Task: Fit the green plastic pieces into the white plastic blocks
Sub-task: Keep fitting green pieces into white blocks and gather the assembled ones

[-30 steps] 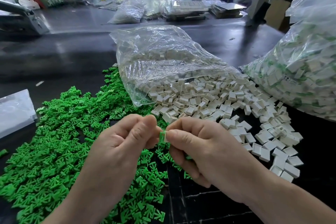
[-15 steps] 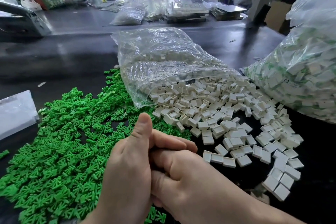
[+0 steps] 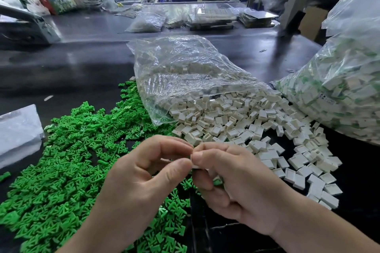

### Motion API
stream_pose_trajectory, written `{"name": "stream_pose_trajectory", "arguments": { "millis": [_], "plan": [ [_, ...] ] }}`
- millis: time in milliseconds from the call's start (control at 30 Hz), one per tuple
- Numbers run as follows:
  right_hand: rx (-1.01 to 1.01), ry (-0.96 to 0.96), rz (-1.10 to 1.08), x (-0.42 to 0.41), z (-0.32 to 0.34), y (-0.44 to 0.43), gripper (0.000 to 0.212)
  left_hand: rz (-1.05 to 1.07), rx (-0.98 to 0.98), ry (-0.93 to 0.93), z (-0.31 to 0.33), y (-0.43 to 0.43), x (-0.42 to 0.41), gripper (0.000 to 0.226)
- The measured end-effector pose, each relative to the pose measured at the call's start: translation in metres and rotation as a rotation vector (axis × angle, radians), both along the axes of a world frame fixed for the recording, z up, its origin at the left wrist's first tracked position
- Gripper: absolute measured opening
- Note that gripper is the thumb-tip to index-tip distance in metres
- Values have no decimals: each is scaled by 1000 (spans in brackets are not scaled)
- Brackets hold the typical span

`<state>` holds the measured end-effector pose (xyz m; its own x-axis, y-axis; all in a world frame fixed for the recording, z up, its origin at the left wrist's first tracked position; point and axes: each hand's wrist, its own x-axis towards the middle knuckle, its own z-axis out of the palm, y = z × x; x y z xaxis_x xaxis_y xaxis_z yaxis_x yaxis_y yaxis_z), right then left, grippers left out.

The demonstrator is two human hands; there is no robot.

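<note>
A single white block (image 3: 195,162) sits between the two hands, low in the centre of the view, above the black tabletop (image 3: 82,68). The right hand (image 3: 232,181) pinches it between thumb and forefinger, with the other fingers curled beneath; only a thin sliver of the block shows. The left hand (image 3: 148,172) meets it from the other side, thumb and forefinger tips closed against the block's left edge and the remaining fingers bent. The fingertips cover the joint, so I cannot tell whether a green piece is in the block. A bit of green (image 3: 218,182) peeks out under the right hand's lower fingers; I cannot tell whether it is held or lying on the table.

Below and to the left of the hands, a heap of loose green pieces (image 3: 61,160) spreads over the table and runs under the left wrist. To the right and behind, a heap of loose white blocks (image 3: 246,125) spills from the mouth of a clear plastic bag (image 3: 185,72) that lies on its side, partly filled. The two heaps touch near the bag's mouth.

At the right edge a large clear bag (image 3: 339,92) bulges with white blocks that show green. At the left edge a flat pale plastic bag (image 3: 18,129) lies just beside the green heap, and a stray green piece (image 3: 5,176) lies near it. Far across the table sit a smaller filled bag (image 3: 146,20) and a grey metal post (image 3: 294,0).
</note>
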<state>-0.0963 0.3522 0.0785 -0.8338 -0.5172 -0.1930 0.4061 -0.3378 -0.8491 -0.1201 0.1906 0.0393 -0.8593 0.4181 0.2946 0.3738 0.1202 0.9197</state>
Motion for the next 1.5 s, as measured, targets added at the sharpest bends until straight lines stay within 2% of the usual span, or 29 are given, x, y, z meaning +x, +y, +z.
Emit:
{"name": "stream_pose_trajectory", "arguments": {
  "millis": [33, 167, 300, 367, 433, 500, 567, 600, 667, 733, 800, 900, 1000, 1133, 1200, 1333, 1500],
  "plan": [
    [83, -110, -161, 2, -25, 6, 12, 3, -35, 58, -1, -1, 0, 18],
    [47, -151, -191, 5, -43, 17, 15, 133, -230, 329, 0, 2, -2, 14],
    [-11, -138, -130, 6, -48, 19, 15, 191, -261, 371, 1, 3, 0, 14],
    [-148, -76, -97, 3, -47, 22, 10, 185, -249, 386, 1, 2, 0, 15],
    [-360, 15, -67, -2, -47, 32, 8, 221, -320, 393, -1, -1, -1, 17],
    [-510, 46, -63, -8, -46, 41, 13, 256, -527, 393, -6, -6, -5, 32],
    [-537, 47, -106, -11, -45, 49, 17, 278, -808, 374, -11, -9, -7, 64],
    [-482, 44, -158, -12, -44, 53, 18, 289, -923, 377, -14, -9, -8, 76],
    [-210, 70, -339, -13, -42, 58, 15, 280, -1070, 382, -18, -8, -11, 84],
    [230, 148, -539, -13, -40, 61, 5, 253, -1131, 407, -19, -6, -13, 68],
    [735, 312, -622, -10, -40, 63, 8, 234, -1150, 423, -17, -6, -13, 41],
    [1297, 537, -497, -7, -41, 61, 23, 231, -1106, 441, -17, -5, -13, 22],
    [1606, 624, -328, -9, -45, 53, 34, 237, -1082, 465, -19, -4, -13, 18],
    [1790, 834, -301, -18, -59, 38, 46, 220, -1043, 480, -21, -2, -12, 18],
    [1819, 889, -341, -23, -66, 33, 41, 196, -1001, 472, -21, -2, -12, 17],
    [1823, 890, -368, -28, -71, 34, 23, 207, -807, 346, -20, -3, -15, 16],
    [1783, 875, -384, -28, -73, 33, 20, 245, -559, 236, -20, -2, -14, 21]
  ]
}}
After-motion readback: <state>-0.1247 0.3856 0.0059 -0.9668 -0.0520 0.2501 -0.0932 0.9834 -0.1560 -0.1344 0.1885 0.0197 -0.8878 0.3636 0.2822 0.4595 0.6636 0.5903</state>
